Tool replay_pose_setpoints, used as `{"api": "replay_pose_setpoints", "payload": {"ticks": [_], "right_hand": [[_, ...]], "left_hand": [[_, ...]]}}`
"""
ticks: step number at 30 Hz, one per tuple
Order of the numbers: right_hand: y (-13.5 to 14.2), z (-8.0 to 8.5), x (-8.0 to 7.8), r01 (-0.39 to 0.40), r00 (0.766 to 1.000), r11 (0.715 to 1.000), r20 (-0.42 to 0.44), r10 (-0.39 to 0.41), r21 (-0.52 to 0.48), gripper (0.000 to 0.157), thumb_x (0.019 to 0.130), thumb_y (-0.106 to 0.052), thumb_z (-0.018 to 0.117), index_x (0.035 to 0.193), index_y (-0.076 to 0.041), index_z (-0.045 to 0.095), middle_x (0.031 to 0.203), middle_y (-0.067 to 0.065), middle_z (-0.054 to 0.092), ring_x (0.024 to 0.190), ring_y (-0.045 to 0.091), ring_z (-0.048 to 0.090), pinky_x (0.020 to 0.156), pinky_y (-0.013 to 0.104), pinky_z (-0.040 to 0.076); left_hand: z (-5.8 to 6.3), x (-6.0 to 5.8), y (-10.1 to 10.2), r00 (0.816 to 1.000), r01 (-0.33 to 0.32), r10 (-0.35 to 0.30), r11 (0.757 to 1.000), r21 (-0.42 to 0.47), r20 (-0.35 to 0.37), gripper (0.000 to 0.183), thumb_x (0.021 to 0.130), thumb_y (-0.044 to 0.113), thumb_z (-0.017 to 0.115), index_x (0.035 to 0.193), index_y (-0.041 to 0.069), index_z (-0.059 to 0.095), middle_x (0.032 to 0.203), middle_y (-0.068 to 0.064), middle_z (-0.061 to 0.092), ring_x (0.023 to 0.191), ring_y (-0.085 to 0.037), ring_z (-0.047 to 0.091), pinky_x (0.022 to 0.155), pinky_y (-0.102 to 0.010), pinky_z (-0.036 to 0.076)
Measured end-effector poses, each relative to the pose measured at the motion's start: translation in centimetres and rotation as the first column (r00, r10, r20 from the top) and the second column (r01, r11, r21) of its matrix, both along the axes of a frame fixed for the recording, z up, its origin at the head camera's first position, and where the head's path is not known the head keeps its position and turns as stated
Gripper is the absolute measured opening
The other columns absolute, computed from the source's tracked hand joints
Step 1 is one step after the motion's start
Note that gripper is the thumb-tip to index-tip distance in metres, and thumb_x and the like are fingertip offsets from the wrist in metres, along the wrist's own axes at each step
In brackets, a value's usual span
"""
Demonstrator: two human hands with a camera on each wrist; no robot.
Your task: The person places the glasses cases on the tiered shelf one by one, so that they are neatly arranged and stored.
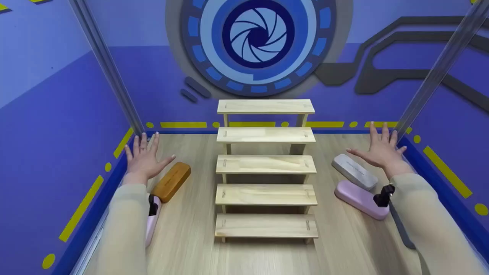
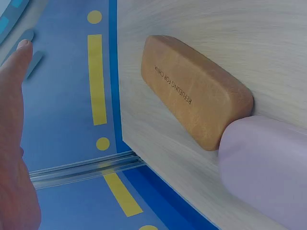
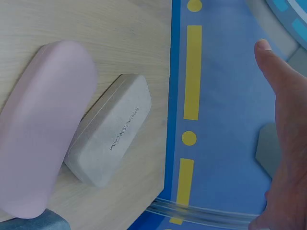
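My left hand is spread with straight fingers at the left side, holding nothing. Beside it on the floor lies an orange-brown glasses case with printed lettering, touching a pale pink glasses case in the left wrist view. My right hand, fingers also spread, hovers at the right and holds nothing. Nearest to it are a grey glasses case and a pink glasses case. A dark grey case is partly hidden under the right forearm. Between the hands stands a small wooden stepped rack.
Blue printed walls with yellow marks enclose the wood-grain surface at the left, back and right. Clear corner strips rise at both back corners.
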State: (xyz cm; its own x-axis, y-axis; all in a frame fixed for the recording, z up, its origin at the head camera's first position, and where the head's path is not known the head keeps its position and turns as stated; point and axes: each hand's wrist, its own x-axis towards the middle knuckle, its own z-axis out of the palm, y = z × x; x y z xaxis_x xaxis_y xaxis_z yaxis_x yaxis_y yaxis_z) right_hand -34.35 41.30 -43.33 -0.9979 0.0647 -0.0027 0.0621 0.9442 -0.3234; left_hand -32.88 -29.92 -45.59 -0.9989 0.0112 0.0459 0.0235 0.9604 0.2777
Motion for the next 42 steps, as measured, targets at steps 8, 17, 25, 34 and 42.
{"api": "replay_pose_setpoints", "payload": {"ticks": [8, 17, 25, 34, 42], "right_hand": [[1.4, -0.6, 1.3, 0.046, 0.998, 0.993, -0.027, -0.049, -0.108, 0.127, 0.085, -0.082, 0.055, 0.159, -0.019, -0.026, 0.161, 0.025, -0.038, 0.144, 0.063, -0.029, 0.099, 0.090, -0.010], [2.7, -1.7, 3.1, 0.093, 0.989, 0.969, -0.092, -0.117, -0.231, 0.119, 0.091, -0.074, 0.056, 0.160, -0.019, -0.025, 0.163, 0.022, -0.036, 0.146, 0.063, -0.024, 0.104, 0.088, -0.006], [3.1, -3.3, 5.5, 0.122, 0.972, 0.938, -0.152, -0.179, -0.325, 0.113, 0.095, -0.066, 0.056, 0.161, -0.019, -0.023, 0.165, 0.022, -0.032, 0.147, 0.065, -0.018, 0.107, 0.087, 0.001], [3.8, -6.0, 9.0, 0.162, 0.960, 0.903, -0.146, -0.237, -0.398, 0.108, 0.098, -0.061, 0.056, 0.161, -0.021, -0.022, 0.167, 0.021, -0.029, 0.150, 0.061, -0.020, 0.109, 0.086, 0.001], [4.8, -8.1, 12.1, 0.269, 0.928, 0.846, -0.110, -0.355, -0.460, 0.105, 0.099, -0.057, 0.055, 0.162, -0.020, -0.020, 0.168, 0.022, -0.025, 0.152, 0.058, -0.017, 0.112, 0.084, 0.004]], "left_hand": [[-1.1, 0.7, 0.1, 1.000, -0.020, 0.022, 0.996, 0.089, -0.019, 0.105, 0.096, 0.073, 0.047, 0.165, 0.020, -0.011, 0.169, -0.025, -0.018, 0.154, -0.051, -0.021, 0.115, -0.070, -0.025], [-2.4, 2.1, 1.2, 0.999, -0.053, 0.055, 0.973, 0.223, 0.001, 0.105, 0.097, 0.074, 0.044, 0.164, 0.019, -0.015, 0.170, -0.020, -0.021, 0.155, -0.047, -0.023, 0.118, -0.067, -0.024], [-3.5, 3.1, 2.0, 0.998, -0.065, 0.065, 0.936, 0.345, 0.011, 0.103, 0.098, 0.072, 0.044, 0.163, 0.022, -0.018, 0.171, -0.017, -0.019, 0.157, -0.045, -0.019, 0.121, -0.066, -0.018], [-5.5, 5.0, 3.3, 0.998, -0.043, 0.056, 0.843, 0.536, -0.007, 0.094, 0.103, 0.060, 0.048, 0.164, 0.026, -0.016, 0.174, -0.011, -0.013, 0.158, -0.047, -0.009, 0.122, -0.074, 0.003], [-7.4, 7.1, 5.3, 0.999, -0.013, 0.044, 0.737, 0.676, -0.029, 0.087, 0.106, 0.045, 0.051, 0.166, 0.016, -0.007, 0.173, -0.022, 0.004, 0.158, -0.047, 0.009, 0.125, -0.068, 0.013]]}}
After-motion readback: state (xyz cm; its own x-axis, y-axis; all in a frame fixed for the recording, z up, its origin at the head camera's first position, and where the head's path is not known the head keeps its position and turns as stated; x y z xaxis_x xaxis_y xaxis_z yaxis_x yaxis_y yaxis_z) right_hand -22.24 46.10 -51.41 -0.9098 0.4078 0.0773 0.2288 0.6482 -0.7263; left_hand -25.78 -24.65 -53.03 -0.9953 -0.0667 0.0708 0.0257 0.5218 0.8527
